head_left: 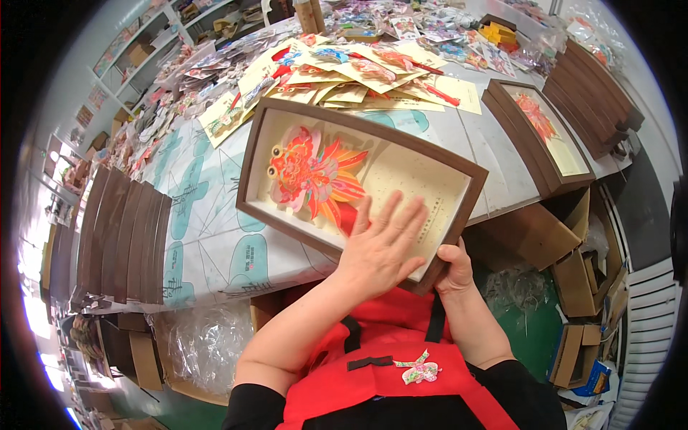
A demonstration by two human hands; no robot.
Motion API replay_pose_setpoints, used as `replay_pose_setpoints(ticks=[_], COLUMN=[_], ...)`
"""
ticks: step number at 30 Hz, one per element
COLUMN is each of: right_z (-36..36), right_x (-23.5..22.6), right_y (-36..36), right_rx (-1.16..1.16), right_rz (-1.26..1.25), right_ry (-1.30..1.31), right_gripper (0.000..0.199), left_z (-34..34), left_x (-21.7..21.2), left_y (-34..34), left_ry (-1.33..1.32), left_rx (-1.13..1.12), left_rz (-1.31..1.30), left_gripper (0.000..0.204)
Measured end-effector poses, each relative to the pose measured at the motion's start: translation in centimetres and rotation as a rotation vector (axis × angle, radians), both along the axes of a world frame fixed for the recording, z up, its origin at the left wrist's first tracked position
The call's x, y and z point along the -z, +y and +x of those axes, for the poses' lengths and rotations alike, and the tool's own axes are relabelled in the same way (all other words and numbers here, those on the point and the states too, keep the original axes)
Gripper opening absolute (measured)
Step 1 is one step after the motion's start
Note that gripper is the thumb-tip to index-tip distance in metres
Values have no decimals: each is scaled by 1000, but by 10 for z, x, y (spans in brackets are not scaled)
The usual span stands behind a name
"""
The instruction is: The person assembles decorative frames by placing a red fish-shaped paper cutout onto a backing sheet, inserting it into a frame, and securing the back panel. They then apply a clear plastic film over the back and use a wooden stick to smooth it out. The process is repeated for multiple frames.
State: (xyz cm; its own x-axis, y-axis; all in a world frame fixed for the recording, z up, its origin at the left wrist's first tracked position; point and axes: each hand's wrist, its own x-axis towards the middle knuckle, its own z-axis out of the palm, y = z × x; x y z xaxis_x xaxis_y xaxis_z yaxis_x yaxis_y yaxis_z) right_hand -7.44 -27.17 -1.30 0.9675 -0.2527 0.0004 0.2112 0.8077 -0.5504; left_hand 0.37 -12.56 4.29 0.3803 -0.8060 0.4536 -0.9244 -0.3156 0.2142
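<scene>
A deep brown shadow-box frame (365, 121) is tilted in front of me over the table's near edge. Inside it a red and orange goldfish decoration (304, 168) with round bulging eyes sits on a cream backing (408, 179). My left hand (383, 244) lies over the front of the box, fingers stretched out, beside the fish's tail. Whether it rests on a clear cover or reaches inside, I cannot tell. My right hand (455, 269) grips the frame's lower right corner, thumb on the rim; its other fingers are hidden behind.
Cream cards with colourful fish decorations (358, 75) are heaped behind the box. Brown frames stand in a row at left (125, 236) and right (588, 100); another framed goldfish (537, 122) lies on a stack. Below the table are cardboard boxes (530, 236) and clear plastic wrap (208, 347).
</scene>
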Motion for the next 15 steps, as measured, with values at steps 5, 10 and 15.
replay_pose_setpoints(ticks=[5,10,15], right_z=[-2,-1,1], right_x=[7,12,1], right_y=[0,-10,-48], right_rx=[-46,2,233], right_rz=[-31,49,118], right_ry=[1,8,-12], right_gripper=[62,60,65], left_z=[-9,-15,-13], left_x=[13,18,25], left_y=[0,26,67], left_ry=[-121,65,141], left_rx=[97,382,371], left_rz=[51,93,-18], left_gripper=[54,47,37])
